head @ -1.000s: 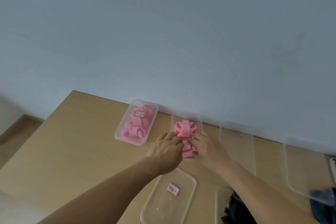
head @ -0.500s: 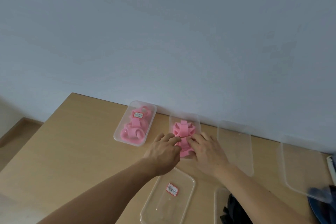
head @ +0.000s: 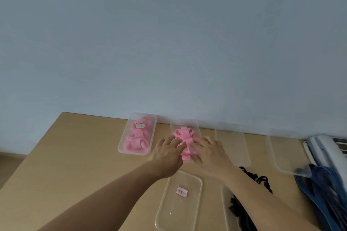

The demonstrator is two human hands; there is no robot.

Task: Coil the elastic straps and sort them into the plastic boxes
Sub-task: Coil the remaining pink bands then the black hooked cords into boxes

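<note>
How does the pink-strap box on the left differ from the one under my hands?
The left box carries a red-edged label; the middle box shows none. The left box sits untouched, while the left hand and right hand rest on the middle box's pink straps. Both are clear plastic and hold coiled pink straps.

left hand [head: 167, 154]: fingers uncurled from a pinch and lay straight on the pink coiled elastic straps [head: 185, 134] in the far middle clear rectangular plastic box [head: 195, 124] | right hand [head: 210, 153]: fingers spread flat likewise
</note>
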